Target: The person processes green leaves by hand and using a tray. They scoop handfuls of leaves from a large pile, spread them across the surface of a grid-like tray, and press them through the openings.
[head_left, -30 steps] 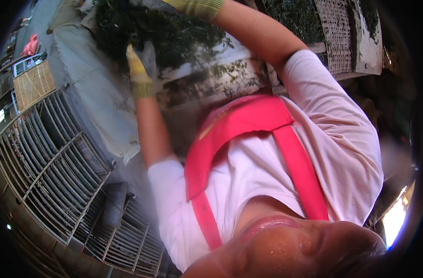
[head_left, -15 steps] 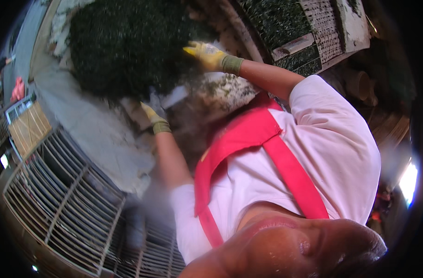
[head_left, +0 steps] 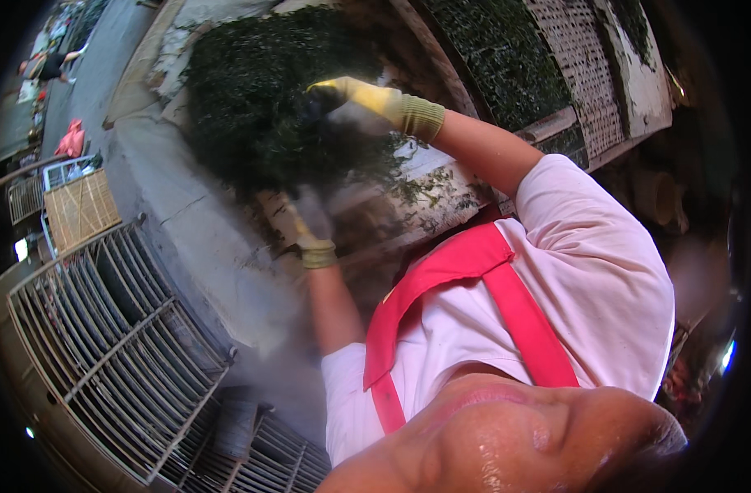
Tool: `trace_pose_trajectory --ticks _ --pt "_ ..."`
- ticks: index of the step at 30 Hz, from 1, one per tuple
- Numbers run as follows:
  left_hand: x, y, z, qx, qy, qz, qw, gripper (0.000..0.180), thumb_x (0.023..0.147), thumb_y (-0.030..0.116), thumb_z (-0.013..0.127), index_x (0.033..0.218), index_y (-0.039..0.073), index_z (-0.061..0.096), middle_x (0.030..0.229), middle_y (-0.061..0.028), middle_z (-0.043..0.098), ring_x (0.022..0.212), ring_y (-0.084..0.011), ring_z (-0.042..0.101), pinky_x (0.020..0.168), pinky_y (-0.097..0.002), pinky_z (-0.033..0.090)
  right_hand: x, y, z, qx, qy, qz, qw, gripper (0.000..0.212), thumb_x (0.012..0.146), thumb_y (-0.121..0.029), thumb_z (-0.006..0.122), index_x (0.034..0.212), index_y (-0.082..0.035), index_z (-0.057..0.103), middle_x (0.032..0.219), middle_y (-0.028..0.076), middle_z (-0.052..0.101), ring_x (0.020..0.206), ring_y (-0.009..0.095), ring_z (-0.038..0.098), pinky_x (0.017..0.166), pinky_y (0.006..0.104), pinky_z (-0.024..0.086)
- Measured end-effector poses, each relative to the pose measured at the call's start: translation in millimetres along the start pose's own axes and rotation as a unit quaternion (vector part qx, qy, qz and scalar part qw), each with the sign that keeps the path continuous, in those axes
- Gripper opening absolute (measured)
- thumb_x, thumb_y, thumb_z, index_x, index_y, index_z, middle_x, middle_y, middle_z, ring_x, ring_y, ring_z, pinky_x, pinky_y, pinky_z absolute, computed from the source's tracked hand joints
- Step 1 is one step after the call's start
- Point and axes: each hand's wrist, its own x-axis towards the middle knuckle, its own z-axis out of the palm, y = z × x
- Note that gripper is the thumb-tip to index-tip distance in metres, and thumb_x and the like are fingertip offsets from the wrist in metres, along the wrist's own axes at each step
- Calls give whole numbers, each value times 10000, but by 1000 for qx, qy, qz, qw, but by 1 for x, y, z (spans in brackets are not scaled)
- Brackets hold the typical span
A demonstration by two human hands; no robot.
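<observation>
A large heap of dark green leaves [head_left: 260, 82] lies before me, blurred along its near edge. My right hand [head_left: 367, 103], in a yellow and whitish glove with an olive cuff, is at the heap's right side. Its fingers curl down into dark leaves, and their tips are hard to make out. At the near edge of the pile is my left hand [head_left: 311, 220], in a similar glove. Motion smears its fingers, so its hold is unclear. Scattered leaves [head_left: 421, 187] cling to the pale ledge [head_left: 449, 197] by my right forearm.
To the far right stands a tray of green leaves [head_left: 507, 62] beside a woven lattice panel [head_left: 581, 66]. A metal slatted rack [head_left: 121, 329] fills the lower left. Further left are a bamboo-coloured panel [head_left: 81, 209], a pink cloth-like thing [head_left: 71, 138] and another person [head_left: 47, 66]. Grey haze hangs below my left arm.
The view has shifted, so the scene sits further right and lower. My right hand's fingers have curled, with the wrist bent over the leaves. A person has come into view at upper left.
</observation>
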Motion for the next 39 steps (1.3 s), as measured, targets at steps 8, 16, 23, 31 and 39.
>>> trace_pose_trajectory --ticks 8,16,23,31,39 --pt "6 12 -88 82 18 -84 993 487 1010 243 446 1432 6 393 1422 -126 456 1305 -209 428 1084 -336 368 33 -58 3 -204 -89 -7 975 414 790 41 661 1191 -36 594 1003 -40 650 923 57 560 853 248 487" --pt "42 86 -80 262 -130 187 938 534 991 188 482 1478 51 310 1309 -112 553 1127 -204 565 976 -327 463 68 -226 122 -90 -154 -210 961 211 804 71 547 977 -38 599 856 46 618 766 129 564 647 278 466" --pt "63 33 -20 -138 -179 -85 970 299 955 83 477 1236 53 574 1123 -81 645 923 -188 623 821 -358 526 136 -187 20 -352 -58 -246 901 147 931 -82 481 947 -37 620 774 43 595 688 137 563 613 298 485" --pt "32 143 31 -137 -35 -75 987 276 946 111 518 1200 32 590 792 18 560 563 -59 451 528 -223 407 -23 56 -28 -705 71 -34 705 511 819 -163 630 1314 -88 528 1312 224 522 1166 343 554 982 427 451" --pt "18 209 27 -198 -148 26 969 331 963 81 514 1288 17 532 958 -39 637 671 -83 528 590 -244 436 -56 0 4 -547 -14 81 833 584 710 3 600 1290 -44 558 1189 191 629 1095 343 606 944 387 492"
